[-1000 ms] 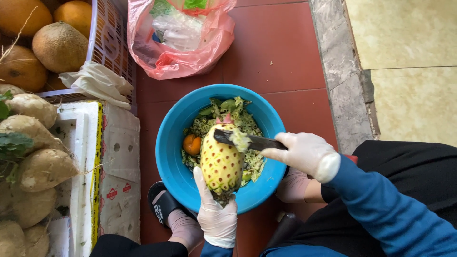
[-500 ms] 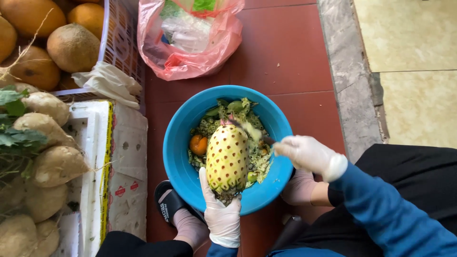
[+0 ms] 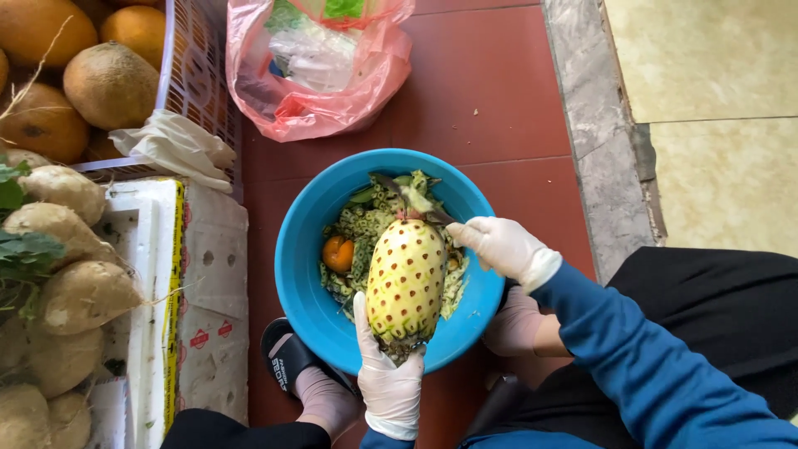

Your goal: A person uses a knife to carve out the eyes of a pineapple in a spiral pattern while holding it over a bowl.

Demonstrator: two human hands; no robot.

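here two hands [image 3: 391,374] hold one pineapple [image 3: 406,278]

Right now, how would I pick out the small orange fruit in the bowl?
Find the blue bowl on the red floor. Among the green peelings, left of the peeled pineapple that the left hand holds upright, lies the small orange fruit. It is the bowl's only round, orange thing.

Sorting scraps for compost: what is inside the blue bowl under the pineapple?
The round blue plastic bowl holds green-yellow peel strips and one small orange fruit. The peeled yellow pineapple hides whatever lies directly beneath it.
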